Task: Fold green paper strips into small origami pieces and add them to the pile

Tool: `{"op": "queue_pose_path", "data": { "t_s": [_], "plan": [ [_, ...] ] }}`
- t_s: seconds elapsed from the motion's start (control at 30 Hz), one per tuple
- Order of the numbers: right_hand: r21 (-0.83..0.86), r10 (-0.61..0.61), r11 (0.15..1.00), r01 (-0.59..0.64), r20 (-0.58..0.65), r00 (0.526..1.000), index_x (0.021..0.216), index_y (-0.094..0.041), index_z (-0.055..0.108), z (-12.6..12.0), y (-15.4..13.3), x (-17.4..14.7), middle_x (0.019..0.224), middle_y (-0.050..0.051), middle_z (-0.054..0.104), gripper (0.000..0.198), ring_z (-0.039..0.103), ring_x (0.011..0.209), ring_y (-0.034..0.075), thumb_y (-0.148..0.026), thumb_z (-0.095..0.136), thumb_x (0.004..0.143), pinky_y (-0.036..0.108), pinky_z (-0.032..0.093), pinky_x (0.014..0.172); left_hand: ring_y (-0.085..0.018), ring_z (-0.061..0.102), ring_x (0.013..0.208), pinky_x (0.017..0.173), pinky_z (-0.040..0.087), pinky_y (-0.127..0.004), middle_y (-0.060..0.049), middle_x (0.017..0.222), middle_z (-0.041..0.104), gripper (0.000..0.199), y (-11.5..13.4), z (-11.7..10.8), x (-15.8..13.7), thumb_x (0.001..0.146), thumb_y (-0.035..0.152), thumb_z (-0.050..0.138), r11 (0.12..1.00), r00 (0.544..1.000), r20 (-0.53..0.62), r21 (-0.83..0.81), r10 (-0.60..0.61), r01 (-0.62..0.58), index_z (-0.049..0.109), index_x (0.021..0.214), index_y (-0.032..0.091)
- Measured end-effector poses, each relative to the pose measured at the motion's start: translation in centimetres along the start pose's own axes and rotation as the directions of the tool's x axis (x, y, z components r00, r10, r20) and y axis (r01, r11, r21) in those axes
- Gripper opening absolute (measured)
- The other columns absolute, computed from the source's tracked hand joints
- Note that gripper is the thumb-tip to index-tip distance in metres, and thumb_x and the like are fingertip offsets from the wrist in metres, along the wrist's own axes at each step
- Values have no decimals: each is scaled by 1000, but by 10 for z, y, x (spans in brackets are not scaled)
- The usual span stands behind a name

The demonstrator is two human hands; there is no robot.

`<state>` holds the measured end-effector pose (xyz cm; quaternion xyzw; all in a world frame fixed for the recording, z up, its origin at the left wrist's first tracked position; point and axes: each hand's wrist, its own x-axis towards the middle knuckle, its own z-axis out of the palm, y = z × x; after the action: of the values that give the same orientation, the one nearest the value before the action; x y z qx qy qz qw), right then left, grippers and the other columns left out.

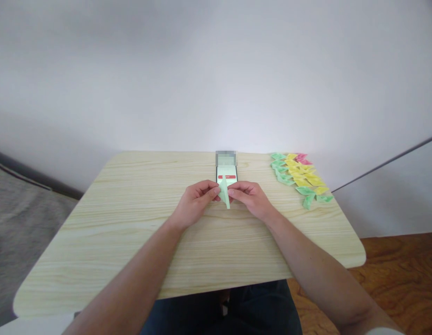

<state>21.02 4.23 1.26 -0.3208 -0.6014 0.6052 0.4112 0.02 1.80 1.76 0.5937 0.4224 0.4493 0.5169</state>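
Observation:
A small piece of folded light-green paper point(225, 194) is held up between both hands above the middle of the table. My left hand point(198, 200) pinches its left side with thumb and forefinger. On the opposite side, my right hand point(250, 197) grips the paper's edge, also between thumb and forefinger. The paper stands roughly upright, with a narrow pointed top and a strip hanging at the bottom. Right behind it lies a phone point(226, 171) with a lit screen and a red bar, its lower part partly covered by the paper and fingers.
Several folded paper pieces, green point(280, 167), yellow point(301, 172) and pink point(303, 159), lie in rows at the right of the wooden table point(132, 223). A white wall point(216, 83) borders the table's far edge. Grey fabric point(23, 223) is at the left.

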Motion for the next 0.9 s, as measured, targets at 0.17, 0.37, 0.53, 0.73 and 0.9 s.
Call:
{"op": "queue_pose_path", "data": {
  "t_s": [0.17, 0.37, 0.53, 0.73, 0.9],
  "plan": [
    [73, 10, 997, -15, 59, 998, 95, -21, 78, 2, 1, 0, 84, 2, 75, 25, 69, 77, 17, -43, 79, 84, 33, 57, 80, -19, 70, 81, 79, 55, -34, -5, 88, 74, 27, 1, 5, -1, 88, 39, 74, 983, 1000, -9, -182, -21, 19, 69, 104, 18],
    [61, -11, 998, 6, 80, 997, 91, -19, 77, 1, -1, -1, 84, 2, 76, 23, 69, 79, 16, -42, 75, 88, 32, 56, 82, -15, 68, 76, 73, 51, -29, 1, 78, 69, 27, -3, 6, -1, 91, 34, 73, 970, 999, 5, -237, 52, -50, 60, 112, 23],
    [58, 6, 998, -12, 112, 994, 94, -19, 75, 2, -4, -2, 87, 4, 76, 27, 69, 82, 17, -46, 73, 90, 35, 55, 86, -16, 66, 77, 73, 49, -30, -2, 82, 70, 20, -4, 6, 0, 92, 36, 71, 975, 998, 4, -215, 56, -54, 63, 101, 20],
    [116, 4, 993, -20, 140, 990, 92, -19, 73, 3, -4, -1, 88, 4, 76, 23, 69, 81, 16, -42, 75, 89, 34, 56, 84, -16, 66, 80, 76, 47, -29, -4, 86, 72, 17, -1, 9, -1, 94, 33, 69, 973, 997, 69, -228, 40, -23, 63, 100, 18],
    [128, 9, 991, -25, 125, 992, 88, -17, 72, 3, -5, -1, 83, 3, 74, 23, 67, 77, 16, -40, 74, 89, 32, 55, 80, -14, 65, 79, 74, 47, -27, -3, 87, 71, 18, 0, 9, -1, 91, 33, 72, 972, 998, 36, -230, 53, -43, 66, 99, 17]
  ]
}}
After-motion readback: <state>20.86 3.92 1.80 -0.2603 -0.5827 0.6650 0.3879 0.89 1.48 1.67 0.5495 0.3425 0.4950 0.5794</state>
